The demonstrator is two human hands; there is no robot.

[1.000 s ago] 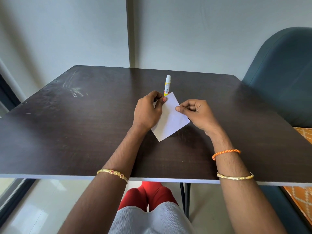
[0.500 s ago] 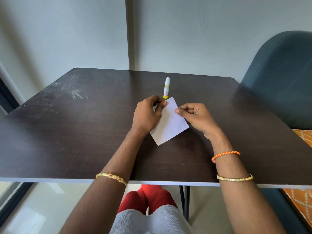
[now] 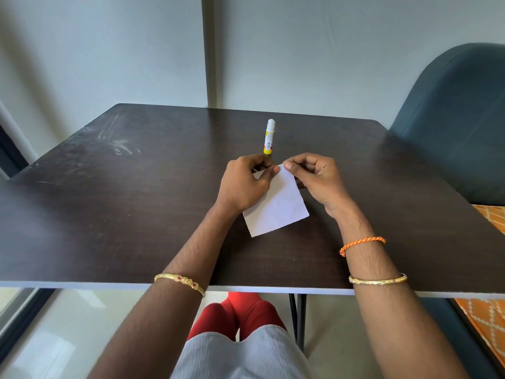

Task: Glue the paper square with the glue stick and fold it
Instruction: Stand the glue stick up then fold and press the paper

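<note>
Paper square (image 3: pixel 276 206) — white, lightly creased — sits between the 2 hands above the middle of the dark tabletop (image 3: pixel 109 214); whether its lower edge touches the wood cannot be told. It is turned like a tilted diamond, its long axis running from the near-left corner up to the far corner, which points away from the person toward the glue stick. The left edge is hidden behind the left hand.

The tabletop is dark brown with pale smudges at its far left. A dark teal chair (image 3: pixel 459 119) stands at the right, beyond the tabletop's edge.

The left hand (image 3: pixel 246 181) has its fingers curled and pinches the paper's upper left part, the thumb lying on the sheet's face. The right hand (image 3: pixel 317 179) pinches the far corner between thumb and forefinger, the other fingers curled in behind.

The glue stick (image 3: pixel 269 138) lies on the tabletop just beyond the hands, apart from the paper, its long axis pointing almost straight away from the person — white cap at the far end, yellow body nearer. Its label carries small printing too fine to read.

A gold bangle (image 3: pixel 180 281) circles the left forearm; an orange braided band (image 3: pixel 362 243) is on the right wrist.
</note>
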